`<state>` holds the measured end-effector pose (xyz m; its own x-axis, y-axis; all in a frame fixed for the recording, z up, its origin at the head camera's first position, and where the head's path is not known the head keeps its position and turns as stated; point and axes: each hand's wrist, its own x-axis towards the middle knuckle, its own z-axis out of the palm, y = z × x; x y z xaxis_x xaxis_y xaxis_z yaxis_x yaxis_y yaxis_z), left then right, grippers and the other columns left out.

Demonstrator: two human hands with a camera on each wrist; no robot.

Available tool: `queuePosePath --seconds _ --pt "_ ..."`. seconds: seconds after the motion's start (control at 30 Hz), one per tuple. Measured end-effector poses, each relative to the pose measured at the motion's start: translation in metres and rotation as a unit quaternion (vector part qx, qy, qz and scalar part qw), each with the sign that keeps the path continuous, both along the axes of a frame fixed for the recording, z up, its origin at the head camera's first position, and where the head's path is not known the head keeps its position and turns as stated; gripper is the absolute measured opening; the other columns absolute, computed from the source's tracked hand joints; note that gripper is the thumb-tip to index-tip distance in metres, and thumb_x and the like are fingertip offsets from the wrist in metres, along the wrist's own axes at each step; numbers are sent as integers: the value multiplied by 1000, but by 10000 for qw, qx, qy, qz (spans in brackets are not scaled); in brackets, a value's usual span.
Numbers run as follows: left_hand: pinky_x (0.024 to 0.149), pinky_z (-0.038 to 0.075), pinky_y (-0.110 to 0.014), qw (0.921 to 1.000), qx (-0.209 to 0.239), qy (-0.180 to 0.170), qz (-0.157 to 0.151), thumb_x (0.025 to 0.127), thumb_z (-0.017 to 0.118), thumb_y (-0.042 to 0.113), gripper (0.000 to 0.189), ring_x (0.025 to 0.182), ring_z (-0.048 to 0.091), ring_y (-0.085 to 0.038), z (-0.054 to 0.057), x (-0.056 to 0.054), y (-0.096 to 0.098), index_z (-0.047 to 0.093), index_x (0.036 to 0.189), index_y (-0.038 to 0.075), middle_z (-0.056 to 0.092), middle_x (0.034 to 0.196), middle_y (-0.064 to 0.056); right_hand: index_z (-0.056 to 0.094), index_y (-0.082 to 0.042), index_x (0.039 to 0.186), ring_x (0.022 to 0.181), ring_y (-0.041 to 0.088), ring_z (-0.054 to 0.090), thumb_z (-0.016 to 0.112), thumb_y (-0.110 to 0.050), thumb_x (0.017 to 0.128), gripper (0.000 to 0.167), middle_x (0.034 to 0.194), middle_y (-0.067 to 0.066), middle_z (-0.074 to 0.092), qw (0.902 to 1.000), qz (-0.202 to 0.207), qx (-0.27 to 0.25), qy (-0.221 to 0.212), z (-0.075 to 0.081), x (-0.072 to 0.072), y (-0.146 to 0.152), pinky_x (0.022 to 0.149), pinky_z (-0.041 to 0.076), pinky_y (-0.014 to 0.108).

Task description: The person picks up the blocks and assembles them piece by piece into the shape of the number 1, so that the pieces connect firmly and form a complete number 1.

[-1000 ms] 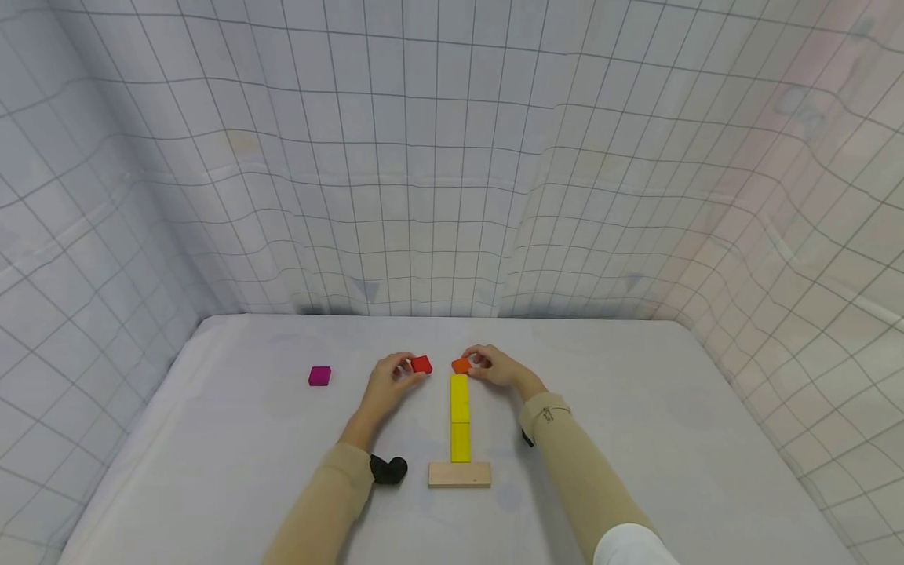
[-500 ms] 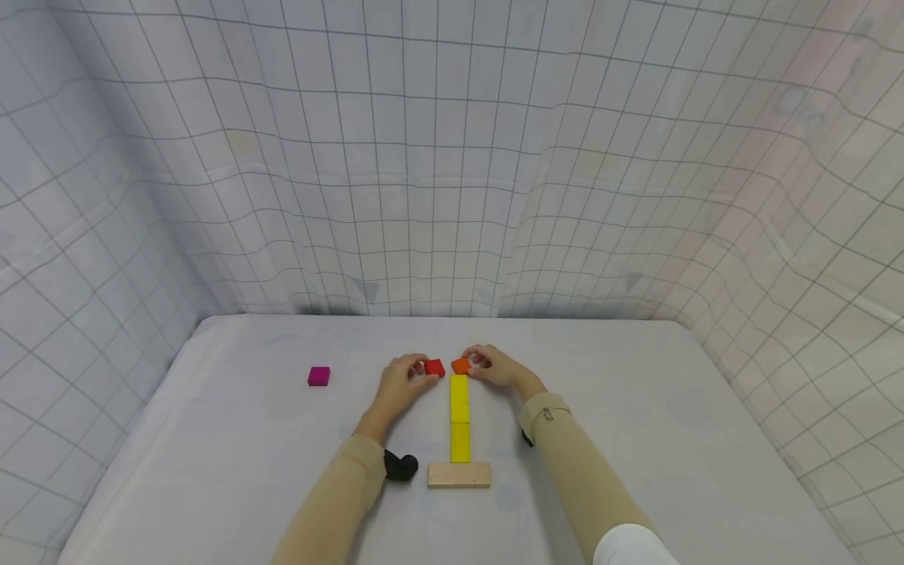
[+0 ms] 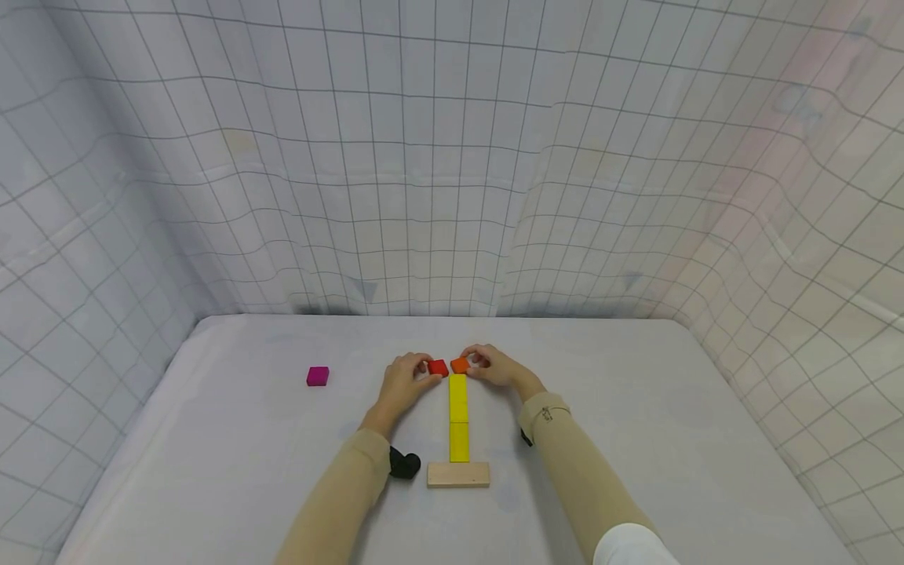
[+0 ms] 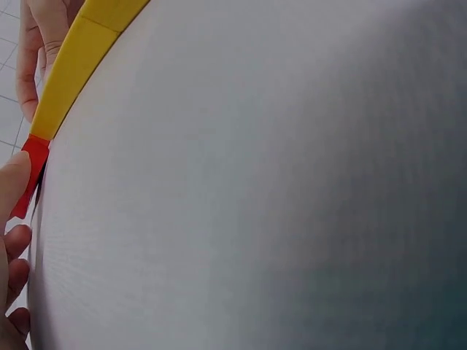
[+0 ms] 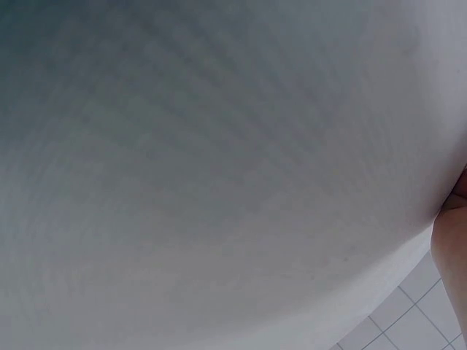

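My left hand (image 3: 404,382) pinches a small red block (image 3: 439,368) between thumb and fingers, just left of the far end of a yellow column. In the left wrist view the red block (image 4: 32,175) shows under the thumb, with the yellow blocks (image 4: 73,65) behind it. My right hand (image 3: 497,367) pinches an orange block (image 3: 460,366) at the top of the yellow column. Two long yellow blocks (image 3: 459,416) lie end to end, reaching toward me. A plain wooden block (image 3: 458,475) lies crosswise at their near end. The right wrist view shows only part of the right hand (image 5: 452,248).
A magenta block (image 3: 318,377) lies alone on the left of the white-covered table (image 3: 212,455). A grid-patterned curtain (image 3: 452,196) hangs behind the table and along both sides. A dark wrist device (image 3: 405,464) sticks out from the left sleeve.
My left hand has moved right with the red block, bringing it close to the orange one. The right hand and the orange block stay where they were.
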<state>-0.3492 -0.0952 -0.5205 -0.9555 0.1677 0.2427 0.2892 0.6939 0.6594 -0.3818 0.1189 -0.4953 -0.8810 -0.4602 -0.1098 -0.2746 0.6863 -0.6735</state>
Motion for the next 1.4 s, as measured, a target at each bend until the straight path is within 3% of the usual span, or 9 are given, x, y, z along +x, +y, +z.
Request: queuePosePath --seconds 0.27,0.43,0.87,1.4 --pt "77 34 -38 9990 -441 -9 -36 77 72 33 36 81 44 -22 1 -3 3 62 103 10 50 79 -2 52 -9 118 95 22 46 58 -17 90 30 107 10 50 10000 42 47 43 1 0 -1 88 38 37" --pt "77 35 -38 9988 -494 23 -9 76 72 34 37 82 44 -22 0 -4 3 63 103 10 50 79 -2 52 -10 119 94 22 45 58 -18 90 31 107 9 50 10000 -12 95 16 2 1 -1 87 38 37" --pt "78 33 -39 9997 47 -48 -250 78 71 31 35 81 45 -21 -2 -3 -4 63 105 9 50 81 -2 52 -10 119 95 21 45 58 -18 90 30 108 9 50 10000 5 60 -26 2 0 -2 88 38 37" --pt "75 33 -38 9993 81 153 -317 79 71 29 30 78 46 -20 -2 -2 -3 64 101 10 51 79 -2 53 -9 118 94 22 45 58 -17 90 30 105 9 49 10000 -10 38 39 3 3 -1 87 38 37"
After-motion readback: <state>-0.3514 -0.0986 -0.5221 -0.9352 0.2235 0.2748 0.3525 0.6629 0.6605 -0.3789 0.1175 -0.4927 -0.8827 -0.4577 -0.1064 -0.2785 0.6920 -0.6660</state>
